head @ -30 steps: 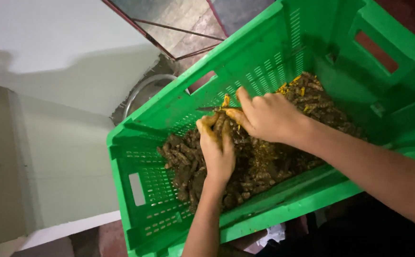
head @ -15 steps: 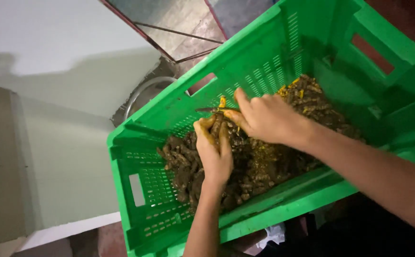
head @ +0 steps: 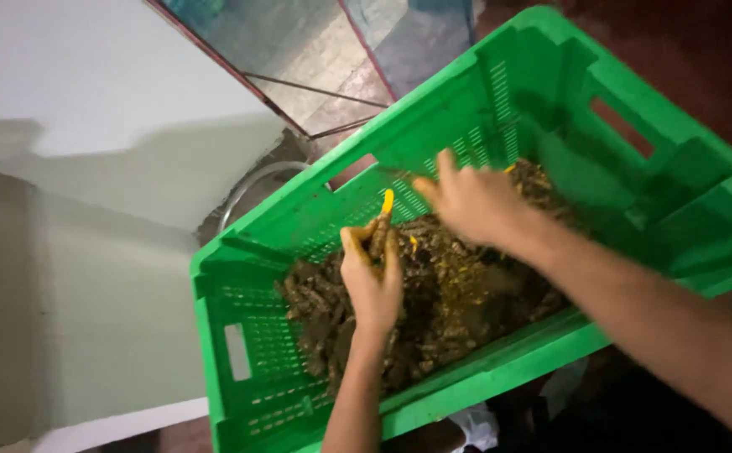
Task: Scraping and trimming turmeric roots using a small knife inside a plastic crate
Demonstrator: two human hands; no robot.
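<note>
A green plastic crate (head: 500, 75) stands tilted below me, holding a heap of muddy brown roots (head: 441, 310) with orange-yellow cut ends. My left hand (head: 372, 281) is closed on one root (head: 382, 222), held upright over the heap with its yellow tip showing. My right hand (head: 471, 201) is blurred just to the right of it, above the heap near the crate's far wall. A thin dark blade (head: 395, 171) sticks out of this hand toward the left.
The rim of a round metal bowl (head: 252, 180) shows behind the crate's far wall. Pale walls and a ledge lie to the left. Dark red floor (head: 718, 59) is at the top right. A white scrap (head: 475, 424) lies under the crate's near edge.
My right hand has lifted up and away from the left hand with the blade. The root in my left hand now stands free with its yellow tip exposed.
</note>
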